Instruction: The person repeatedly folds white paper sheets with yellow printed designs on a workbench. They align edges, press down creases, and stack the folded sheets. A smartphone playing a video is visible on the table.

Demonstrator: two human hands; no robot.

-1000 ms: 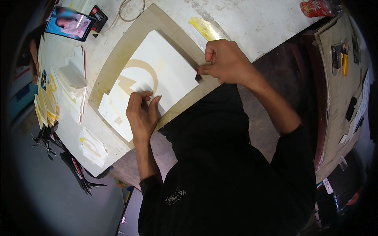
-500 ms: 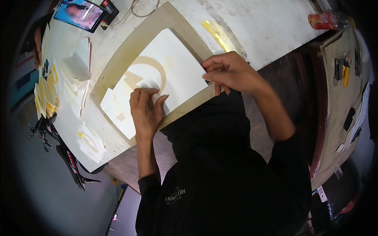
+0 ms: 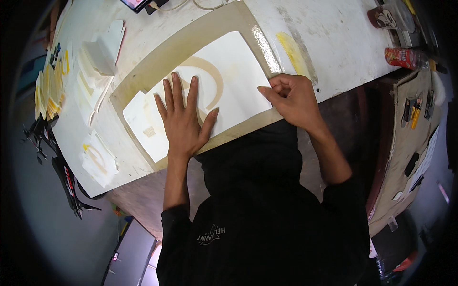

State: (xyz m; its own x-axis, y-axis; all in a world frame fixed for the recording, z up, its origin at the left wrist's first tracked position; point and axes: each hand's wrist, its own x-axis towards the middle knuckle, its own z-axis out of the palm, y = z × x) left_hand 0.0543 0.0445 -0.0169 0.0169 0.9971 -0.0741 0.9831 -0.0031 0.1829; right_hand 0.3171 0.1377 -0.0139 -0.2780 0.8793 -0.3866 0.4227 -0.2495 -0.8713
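A white sheet (image 3: 243, 71) with a cut-looking beige ring and shape lies on a grey-beige cutting mat (image 3: 157, 59) at the table's near edge. My left hand (image 3: 183, 119) rests flat on the sheet with its fingers spread, covering part of the beige design. At the sheet's right edge, my right hand (image 3: 296, 99) is closed, its thumb over the paper and its fingers curled beside it. The exact contact under those fingers is partly hidden.
The white table (image 3: 334, 43) holds a yellow strip in clear film (image 3: 293, 52), folded white card (image 3: 100, 62), yellow-white pieces (image 3: 50, 90) and a white cutout (image 3: 99, 159). A red-labelled bottle (image 3: 400, 58) stands far right. A phone (image 3: 136, 4) lies at the top edge.
My left hand has gone from curled fingers to spread flat on the sheet. My right hand remains at the right edge, its fingers more curled. The whole view has shifted slightly.
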